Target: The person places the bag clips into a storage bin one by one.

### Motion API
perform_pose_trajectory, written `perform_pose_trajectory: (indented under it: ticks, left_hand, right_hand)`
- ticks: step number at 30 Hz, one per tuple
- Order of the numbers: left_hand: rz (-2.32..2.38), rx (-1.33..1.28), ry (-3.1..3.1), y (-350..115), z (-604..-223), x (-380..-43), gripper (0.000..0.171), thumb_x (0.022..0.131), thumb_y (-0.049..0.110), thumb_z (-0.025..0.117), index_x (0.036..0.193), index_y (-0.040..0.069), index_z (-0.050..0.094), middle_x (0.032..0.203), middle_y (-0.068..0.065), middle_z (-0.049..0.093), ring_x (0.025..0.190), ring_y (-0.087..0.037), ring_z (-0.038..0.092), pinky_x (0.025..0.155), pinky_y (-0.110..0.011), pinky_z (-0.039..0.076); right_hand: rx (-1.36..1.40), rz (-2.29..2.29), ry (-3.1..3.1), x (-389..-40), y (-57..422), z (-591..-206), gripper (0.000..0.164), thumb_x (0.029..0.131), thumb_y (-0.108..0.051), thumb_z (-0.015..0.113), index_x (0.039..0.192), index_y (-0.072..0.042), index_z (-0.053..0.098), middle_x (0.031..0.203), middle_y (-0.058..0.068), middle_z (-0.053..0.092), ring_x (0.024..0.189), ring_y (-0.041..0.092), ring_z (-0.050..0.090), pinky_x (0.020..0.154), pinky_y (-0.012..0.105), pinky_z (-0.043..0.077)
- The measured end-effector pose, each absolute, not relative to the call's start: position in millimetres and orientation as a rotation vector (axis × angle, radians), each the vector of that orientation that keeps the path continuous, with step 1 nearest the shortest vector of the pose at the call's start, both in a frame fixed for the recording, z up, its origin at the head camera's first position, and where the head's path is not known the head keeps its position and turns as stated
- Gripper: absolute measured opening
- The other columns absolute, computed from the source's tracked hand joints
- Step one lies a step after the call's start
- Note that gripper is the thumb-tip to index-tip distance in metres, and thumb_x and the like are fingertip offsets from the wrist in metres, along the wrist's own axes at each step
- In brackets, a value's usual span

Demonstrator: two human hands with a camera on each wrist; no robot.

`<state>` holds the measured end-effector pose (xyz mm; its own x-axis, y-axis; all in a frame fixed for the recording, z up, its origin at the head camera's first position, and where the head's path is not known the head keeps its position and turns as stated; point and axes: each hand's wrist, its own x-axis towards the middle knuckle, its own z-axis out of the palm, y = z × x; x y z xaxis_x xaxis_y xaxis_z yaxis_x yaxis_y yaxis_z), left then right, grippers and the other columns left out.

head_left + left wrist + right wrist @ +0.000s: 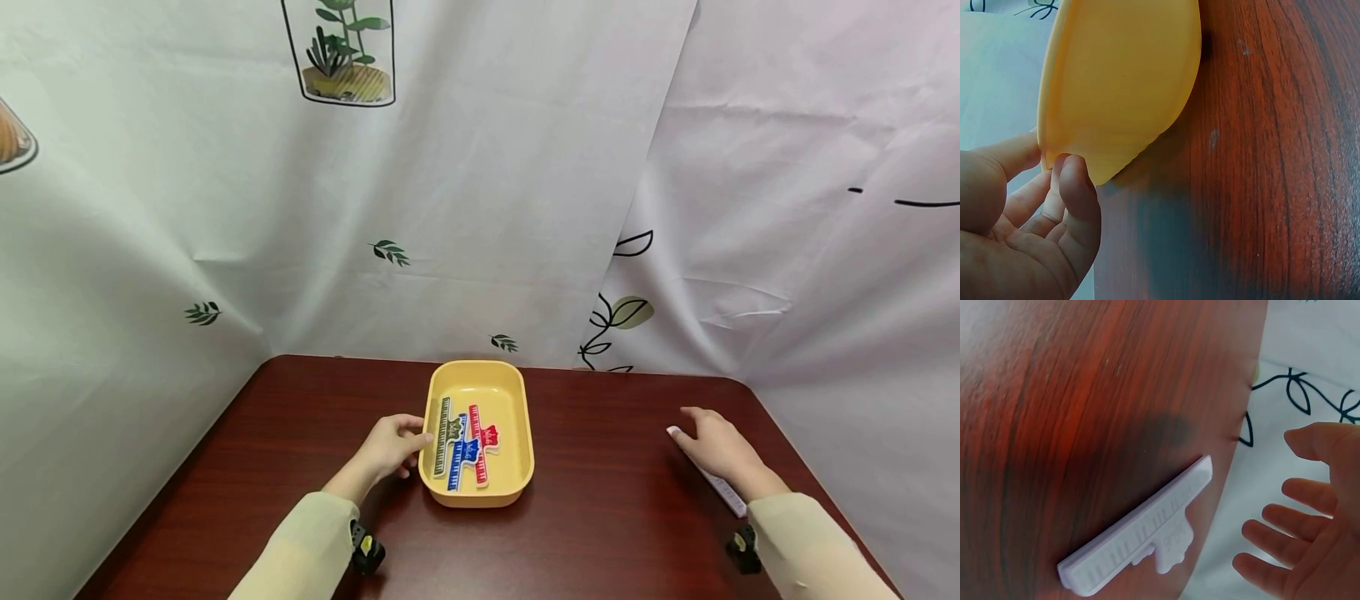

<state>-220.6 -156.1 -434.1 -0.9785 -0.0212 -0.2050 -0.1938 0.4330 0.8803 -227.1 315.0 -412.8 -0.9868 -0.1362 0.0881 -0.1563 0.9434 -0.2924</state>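
A yellow tray (pixel 514 450) stands on the table, and three sealing clips lie in it: a green clip (pixel 443 442), a blue clip (pixel 457 462) and a red clip (pixel 478 454). At the tray's left side my left hand (pixel 386 450) pinches the rim between thumb and fingers; the left wrist view shows the yellow wall (pixel 1122 75) from outside. A pale purple sealing clip (pixel 1141 531) lies on the table at the right. Over it hovers my right hand (pixel 718 450), palm down, fingers spread and holding nothing, partly hiding the clip in the head view.
The dark red wooden table (pixel 600 467) has rounded far corners. White printed cloth (pixel 487 208) hangs behind it and along both sides. A small black wrist camera (pixel 367 550) is strapped at each light sleeve.
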Motion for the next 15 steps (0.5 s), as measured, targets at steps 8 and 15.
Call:
perform_pose_trajectory:
  ticks: [8,15]
  left_hand:
    - [1.585,-0.193,2.513,-156,-434,-220,0.037,0.089,0.014,0.064,0.121,-0.002,0.057,0.079,-0.010,0.059,0.055,-0.017,0.052,0.043,-0.028,0.048]
    - [1.583,-0.196,2.512,-156,-434,-220,0.037,0.088,0.014,0.065,0.121,-0.002,0.057,0.079,-0.009,0.058,0.054,-0.017,0.052,0.043,-0.028,0.048]
  right_hand:
    - [0.158,0.450,-3.067,-227,327,-420,0.060,0.088,-0.025,0.058,0.130,0.016,0.042,0.125,0.041,0.044,0.115,0.056,0.043,0.091,0.063,0.040]
    - [0.071,0.440,-3.125,-227,339,-425,0.066,0.088,-0.026,0.057,0.133,0.018,0.036,0.129,0.043,0.038,0.116,0.058,0.039,0.090,0.066,0.039]
